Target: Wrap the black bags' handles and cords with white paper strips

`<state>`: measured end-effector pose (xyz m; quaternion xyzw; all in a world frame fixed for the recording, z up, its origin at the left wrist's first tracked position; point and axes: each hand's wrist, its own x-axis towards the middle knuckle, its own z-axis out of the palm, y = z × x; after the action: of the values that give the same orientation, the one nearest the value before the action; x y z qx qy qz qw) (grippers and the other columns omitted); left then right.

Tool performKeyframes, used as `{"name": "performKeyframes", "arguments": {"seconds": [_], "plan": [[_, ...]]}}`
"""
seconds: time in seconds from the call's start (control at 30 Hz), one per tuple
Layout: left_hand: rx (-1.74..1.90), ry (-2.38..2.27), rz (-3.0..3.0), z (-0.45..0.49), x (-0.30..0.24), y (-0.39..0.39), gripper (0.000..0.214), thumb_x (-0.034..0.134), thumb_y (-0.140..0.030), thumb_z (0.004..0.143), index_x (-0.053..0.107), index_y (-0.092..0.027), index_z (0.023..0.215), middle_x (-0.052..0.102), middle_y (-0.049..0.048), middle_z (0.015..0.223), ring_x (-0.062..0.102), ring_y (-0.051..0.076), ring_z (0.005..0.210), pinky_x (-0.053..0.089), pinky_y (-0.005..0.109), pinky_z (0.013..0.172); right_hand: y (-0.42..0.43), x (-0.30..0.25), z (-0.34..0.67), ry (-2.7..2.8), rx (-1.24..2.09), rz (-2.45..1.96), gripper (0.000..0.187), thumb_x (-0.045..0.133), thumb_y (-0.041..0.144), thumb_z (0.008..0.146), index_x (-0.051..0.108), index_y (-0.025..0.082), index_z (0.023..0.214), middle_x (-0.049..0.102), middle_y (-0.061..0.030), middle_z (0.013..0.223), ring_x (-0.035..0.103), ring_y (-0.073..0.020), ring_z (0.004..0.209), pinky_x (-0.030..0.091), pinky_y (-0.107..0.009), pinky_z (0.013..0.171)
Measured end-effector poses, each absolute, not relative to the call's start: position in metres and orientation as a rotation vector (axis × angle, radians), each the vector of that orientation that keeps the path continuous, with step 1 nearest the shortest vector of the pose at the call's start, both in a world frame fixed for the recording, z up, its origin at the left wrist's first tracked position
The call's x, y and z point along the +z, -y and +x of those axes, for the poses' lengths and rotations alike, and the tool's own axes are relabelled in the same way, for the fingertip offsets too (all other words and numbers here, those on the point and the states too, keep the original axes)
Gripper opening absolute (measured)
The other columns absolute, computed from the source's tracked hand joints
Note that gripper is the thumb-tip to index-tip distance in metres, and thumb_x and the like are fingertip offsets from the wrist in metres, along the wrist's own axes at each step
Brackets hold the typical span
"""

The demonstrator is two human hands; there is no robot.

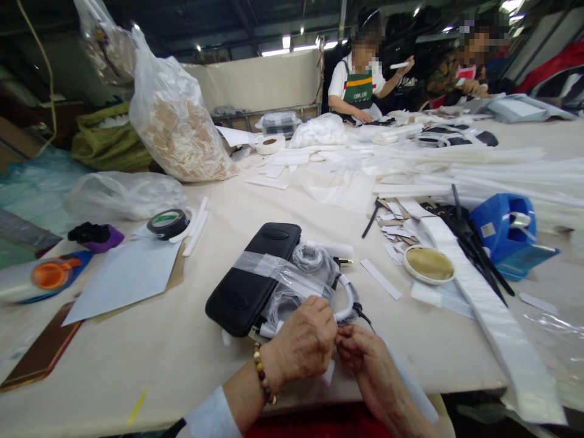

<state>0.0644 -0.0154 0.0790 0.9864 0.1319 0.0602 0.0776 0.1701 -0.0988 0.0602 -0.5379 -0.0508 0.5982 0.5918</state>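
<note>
My left hand (305,342) is curled into a loose fist at the near table edge, with a bead bracelet on its wrist. My right hand (361,351) meets it fingertip to fingertip, its fingers pinched. Between them is a small white piece (327,372) that I cannot make out. Just beyond the hands lies a black case (249,281) strapped with clear tape (269,267), and coiled white cables (310,260) lie beside it. A thin black cable (360,313) runs toward my right hand.
A small dish of yellowish paste (429,264), a blue tape dispenser (506,231), black scissors (469,240) and a long white strip (493,316) lie to the right. A black tape roll (168,222), white sheet (125,274) and plastic bags (176,115) are left. Two people work at the far end.
</note>
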Motion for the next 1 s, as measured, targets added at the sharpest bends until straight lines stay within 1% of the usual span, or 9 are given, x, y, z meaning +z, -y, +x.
{"name": "performKeyframes", "arguments": {"seconds": [0.13, 0.33, 0.53, 0.63, 0.7, 0.77, 0.83, 0.93, 1.0], "plan": [[0.226, -0.405, 2.943, 0.064, 0.074, 0.013, 0.011, 0.047, -0.007, 0.08, 0.051, -0.014, 0.073, 0.054, 0.005, 0.074, 0.045, 0.019, 0.077, 0.039, 0.032, 0.073, 0.099, 0.058, 0.171, 0.11, 1.394, -1.246, 0.011, 0.055, 0.018, 0.043, 0.059, 0.013, 0.051, 0.045, 0.0028, 0.05, 0.029, -0.0061, 0.045, 0.019, -0.022, 0.043], [0.266, -0.476, 2.91, 0.065, 0.067, 0.013, 0.013, 0.047, -0.007, 0.082, 0.052, -0.014, 0.072, 0.054, 0.0048, 0.072, 0.045, 0.019, 0.075, 0.041, 0.032, 0.072, 0.099, 0.057, 0.172, 0.116, 1.39, -1.231, 0.012, 0.056, 0.017, 0.044, 0.063, 0.012, 0.052, 0.049, 0.0015, 0.051, 0.032, -0.006, 0.046, 0.023, -0.02, 0.044], [0.281, -0.554, 2.86, 0.065, 0.066, 0.012, 0.016, 0.05, -0.006, 0.08, 0.051, -0.015, 0.068, 0.052, 0.0025, 0.069, 0.046, 0.018, 0.073, 0.041, 0.03, 0.07, 0.106, 0.051, 0.171, 0.123, 1.419, -1.222, 0.022, 0.059, 0.017, 0.048, 0.069, 0.012, 0.067, 0.059, -0.0008, 0.06, 0.041, -0.0066, 0.048, 0.029, -0.019, 0.045], [0.34, -0.553, 2.839, 0.065, 0.066, 0.014, 0.017, 0.051, -0.005, 0.08, 0.05, -0.016, 0.066, 0.051, 0.0022, 0.067, 0.045, 0.019, 0.071, 0.039, 0.031, 0.067, 0.115, 0.054, 0.178, 0.228, 1.467, -1.314, 0.024, 0.062, 0.022, 0.052, 0.07, 0.012, 0.072, 0.063, -0.003, 0.065, 0.046, -0.0086, 0.046, 0.031, -0.02, 0.043], [0.392, -0.55, 2.827, 0.065, 0.063, 0.016, 0.019, 0.047, -0.004, 0.081, 0.05, -0.016, 0.067, 0.051, 0.0025, 0.067, 0.044, 0.019, 0.07, 0.038, 0.031, 0.065, 0.121, 0.06, 0.192, 0.374, 1.435, -1.386, 0.024, 0.064, 0.03, 0.058, 0.07, 0.013, 0.075, 0.064, -0.0036, 0.065, 0.047, -0.0095, 0.044, 0.031, -0.021, 0.041], [0.431, -0.556, 2.812, 0.065, 0.059, 0.017, 0.022, 0.042, -0.001, 0.083, 0.05, -0.016, 0.068, 0.052, 0.003, 0.069, 0.044, 0.019, 0.071, 0.037, 0.031, 0.065, 0.124, 0.066, 0.218, 0.508, 1.23, -1.46, 0.03, 0.064, 0.039, 0.066, 0.07, 0.014, 0.082, 0.063, -0.0034, 0.065, 0.048, -0.0104, 0.046, 0.034, -0.023, 0.042], [0.48, -0.537, 2.786, 0.065, 0.055, 0.018, 0.023, 0.041, 0.001, 0.083, 0.05, -0.015, 0.069, 0.052, 0.0034, 0.07, 0.044, 0.02, 0.071, 0.035, 0.031, 0.064, 0.125, 0.072, 0.255, 0.593, 0.853, -1.598, 0.037, 0.061, 0.046, 0.072, 0.069, 0.015, 0.09, 0.063, -0.0031, 0.067, 0.051, -0.0127, 0.053, 0.039, -0.024, 0.048], [0.583, -0.494, 2.751, 0.066, 0.053, 0.018, 0.025, 0.041, 0.003, 0.082, 0.049, -0.015, 0.067, 0.052, 0.0035, 0.068, 0.043, 0.02, 0.07, 0.033, 0.03, 0.063, 0.121, 0.076, 0.325, 0.632, 0.272, -1.927, 0.042, 0.055, 0.05, 0.075, 0.067, 0.016, 0.097, 0.064, -0.0036, 0.072, 0.056, -0.0172, 0.065, 0.045, -0.029, 0.06], [0.655, -0.484, 2.724, 0.066, 0.053, 0.019, 0.027, 0.039, 0.005, 0.081, 0.049, -0.015, 0.066, 0.051, 0.0034, 0.068, 0.043, 0.019, 0.069, 0.032, 0.03, 0.063, 0.118, 0.077, 0.375, 0.565, 0.083, -2.034, 0.04, 0.051, 0.044, 0.078, 0.066, 0.014, 0.1, 0.066, -0.0071, 0.082, 0.059, -0.0212, 0.075, 0.047, -0.033, 0.068]]}}
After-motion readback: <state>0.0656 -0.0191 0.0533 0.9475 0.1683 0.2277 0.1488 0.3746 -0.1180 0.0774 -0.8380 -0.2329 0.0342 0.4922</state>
